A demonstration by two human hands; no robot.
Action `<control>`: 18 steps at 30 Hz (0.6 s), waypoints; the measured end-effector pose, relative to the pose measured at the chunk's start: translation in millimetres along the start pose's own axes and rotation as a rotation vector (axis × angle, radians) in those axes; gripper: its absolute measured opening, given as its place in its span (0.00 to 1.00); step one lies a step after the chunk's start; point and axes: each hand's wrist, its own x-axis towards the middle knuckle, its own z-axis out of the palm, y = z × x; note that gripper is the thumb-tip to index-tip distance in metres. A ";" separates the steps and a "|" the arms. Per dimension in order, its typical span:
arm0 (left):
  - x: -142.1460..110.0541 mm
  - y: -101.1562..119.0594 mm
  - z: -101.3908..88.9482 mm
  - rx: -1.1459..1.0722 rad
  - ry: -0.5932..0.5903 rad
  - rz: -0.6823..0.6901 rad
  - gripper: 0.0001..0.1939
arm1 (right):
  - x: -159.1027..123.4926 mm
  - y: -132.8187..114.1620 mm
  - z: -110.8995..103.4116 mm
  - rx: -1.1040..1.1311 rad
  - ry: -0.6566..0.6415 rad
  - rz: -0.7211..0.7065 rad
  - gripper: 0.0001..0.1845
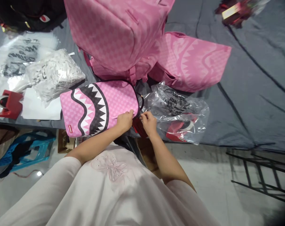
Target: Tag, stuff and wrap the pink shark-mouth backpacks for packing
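Note:
A small pink checkered bag with a black and white shark-mouth print lies flat at the table's front edge. My left hand is closed on its near right corner, fingers at the black-trimmed edge. Just right of that corner, my right hand pinches with its fingertips; what is in the pinch is too small to make out. Between the two hands a dark red tag-like piece hangs down, partly hidden. A black loop handle sticks out from the bag's right end.
Behind stand a large pink backpack and a flatter pink bag. Clear plastic wrap covers a red item at right. Leftward lie a bag of white tags and a red tape dispenser. A blue stool is below.

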 end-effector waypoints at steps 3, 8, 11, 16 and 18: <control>-9.1 -25.5 -1.3 0.055 0.050 -0.069 0.13 | 1.2 0.8 -4.1 -0.032 -0.027 -0.023 0.10; -27.7 -36.3 9.5 0.038 0.140 0.086 0.19 | 7.0 -3.8 -12.6 -0.443 -0.175 -0.103 0.13; -27.6 -14.3 25.8 0.001 0.189 0.237 0.37 | 12.0 -8.0 -17.7 -0.673 -0.276 -0.220 0.14; -16.1 7.5 30.4 0.066 0.159 0.130 0.37 | 11.7 -26.3 -31.8 -0.722 -0.305 -0.375 0.16; -22.8 3.0 17.0 0.090 0.197 0.136 0.33 | 7.1 -43.1 -42.6 -0.679 -0.278 -0.480 0.17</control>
